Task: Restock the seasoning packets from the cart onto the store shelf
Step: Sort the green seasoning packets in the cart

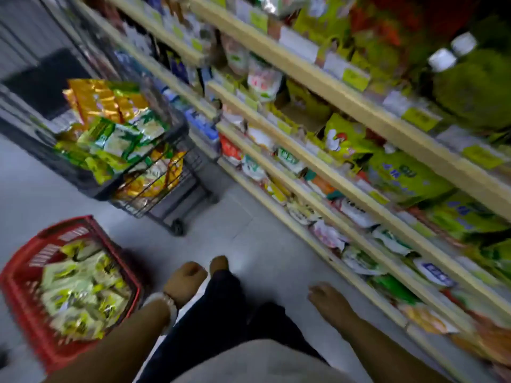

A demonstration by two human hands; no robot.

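The view is motion-blurred. A dark wire cart (154, 172) stands in the aisle at upper left, piled with green, white and gold seasoning packets (110, 134). The store shelf (318, 161) runs along the right with rows of packets on several levels. My left hand (184, 283) hangs low at centre with fingers curled and holds nothing; a bracelet sits on its wrist. My right hand (329, 298) hangs by the lower shelves with fingers relaxed and empty. Neither hand touches the cart or the shelf.
A red plastic basket (25, 288) with more green-and-white packets stands on the floor at lower left. My foot (218, 265) and dark trousers show between the hands. Grey floor runs between cart, basket and shelf.
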